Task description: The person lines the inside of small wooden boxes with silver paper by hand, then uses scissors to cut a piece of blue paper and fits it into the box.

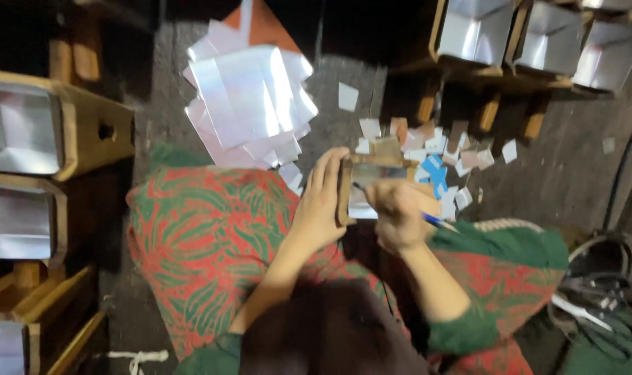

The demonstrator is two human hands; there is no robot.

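Seated person, viewed from above, legs covered in red-and-green patterned cloth (204,243). Both hands work at lap height over a small wooden frame (371,167) lined with shiny foil-like sheet.

Left hand (323,205): fingers wrapped round the frame's left edge, thumb side hidden behind the wood. A closed, steadying hold, fingers pointing up and away from the body.

Right hand (399,215): curled tight round a thin blue-tipped tool (437,222), possibly a pen or blade; too blurred to tell. The handle end sticks out to the right; the working end appears to run left and up across the frame's foil face.

Key relation: the frame sits between the two hands, touching both. Its long axis reads roughly side to side, top edge farther from the body. The left hand is at its side edge, the right at its lower right corner, so the tool reaches the foil from the right while the left braces against that push. Left hand has the firmer claim on the frame itself.

Around: a pile of cut silver sheets (250,104) on the dark floor just beyond the knees; scattered small paper scraps (434,149), white, tan and blue, beyond the frame. Finished wooden boxes with foil lining (24,128) stand at left, more at upper right (548,38). Scissors (594,298) lie in a round container at lower right, well apart from the hands.
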